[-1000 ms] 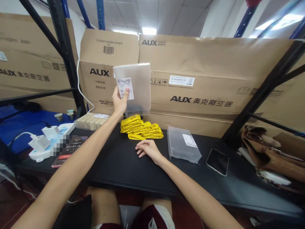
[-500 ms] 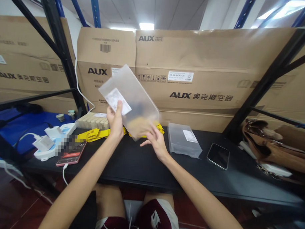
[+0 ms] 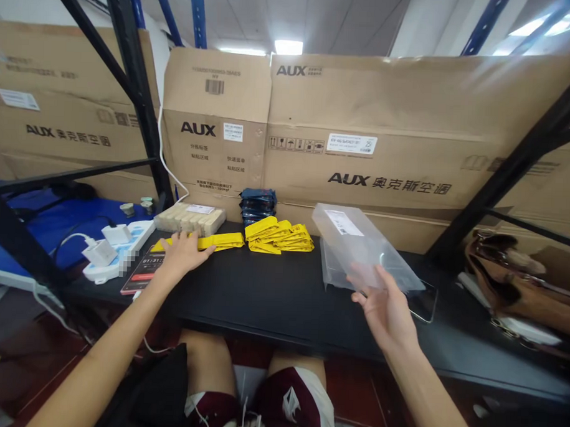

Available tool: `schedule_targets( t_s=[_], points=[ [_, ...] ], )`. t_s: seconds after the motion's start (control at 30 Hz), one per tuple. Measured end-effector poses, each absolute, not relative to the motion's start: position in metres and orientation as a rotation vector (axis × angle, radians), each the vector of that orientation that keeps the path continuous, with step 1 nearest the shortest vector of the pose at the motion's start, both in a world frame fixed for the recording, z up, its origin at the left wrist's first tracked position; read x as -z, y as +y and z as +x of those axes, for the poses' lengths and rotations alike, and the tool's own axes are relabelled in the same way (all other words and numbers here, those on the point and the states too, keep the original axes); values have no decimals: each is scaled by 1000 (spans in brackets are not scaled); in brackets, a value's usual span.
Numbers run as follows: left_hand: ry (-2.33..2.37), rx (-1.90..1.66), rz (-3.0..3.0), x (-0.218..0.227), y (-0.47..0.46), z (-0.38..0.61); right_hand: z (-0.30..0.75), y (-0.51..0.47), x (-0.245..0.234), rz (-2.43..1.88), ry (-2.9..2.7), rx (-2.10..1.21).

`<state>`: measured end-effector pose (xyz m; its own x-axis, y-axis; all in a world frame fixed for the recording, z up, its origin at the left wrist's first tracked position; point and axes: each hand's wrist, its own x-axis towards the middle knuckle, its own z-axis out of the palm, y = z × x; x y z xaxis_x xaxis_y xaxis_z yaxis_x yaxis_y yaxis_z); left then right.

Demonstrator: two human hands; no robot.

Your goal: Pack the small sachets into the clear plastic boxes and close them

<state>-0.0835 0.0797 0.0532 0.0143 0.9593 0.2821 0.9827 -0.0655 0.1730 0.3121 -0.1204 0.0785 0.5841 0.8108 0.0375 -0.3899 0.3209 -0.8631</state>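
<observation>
My left hand (image 3: 184, 255) is over the left end of a row of yellow packets (image 3: 225, 240), fingers spread, thumb out to the right. Whether its fingertips touch the packets I cannot tell. With my right hand (image 3: 387, 307) I hold a translucent plastic box (image 3: 366, 238) by its near edge; some fingers show through the plastic. A white label is stuck on it. This box is tilted above a second translucent box (image 3: 327, 271) on the table and partly covers it. More yellow packets (image 3: 282, 235) lie fanned in the middle, before a stack of dark blue packets (image 3: 258, 203).
A phone (image 3: 140, 272) on a cable and a white power strip (image 3: 118, 251) are at the left. Beige wrapped blocks (image 3: 191, 218) lie behind my left hand. Another phone (image 3: 424, 302) is partly under the held box. A brown bag (image 3: 507, 271) sits far right; cardboard (image 3: 386, 130) walls the back.
The held plastic box has moved right and down from the middle to above the other box. My left hand has let go of it and moved down-left to the yellow packets.
</observation>
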Motion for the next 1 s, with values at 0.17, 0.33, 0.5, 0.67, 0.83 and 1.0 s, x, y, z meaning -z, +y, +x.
schedule_targets(
  t_s=[0.17, 0.33, 0.5, 0.67, 0.83, 1.0],
  points=[
    [-1935, 438, -2354, -37, 79, -68, 332, -121, -69, -1037, -504, -834],
    [-1739, 534, -2484, -30, 74, -36, 345, -118, -51, -1143, -599, -979],
    [-1468, 696, -2683, -20, 75, -9, 350, -112, -33, -1305, -565, -873],
    [-1174, 829, -2896, -18, 84, -5, 345, -112, -33, -1154, -598, -731],
    [-1275, 1155, -2818, -40, 119, -48, 341, -113, -28, -1151, -800, -719],
    [-1594, 1130, -2612, -58, 162, -103, 329, -116, -21, -1349, -1086, -526]
  ],
)
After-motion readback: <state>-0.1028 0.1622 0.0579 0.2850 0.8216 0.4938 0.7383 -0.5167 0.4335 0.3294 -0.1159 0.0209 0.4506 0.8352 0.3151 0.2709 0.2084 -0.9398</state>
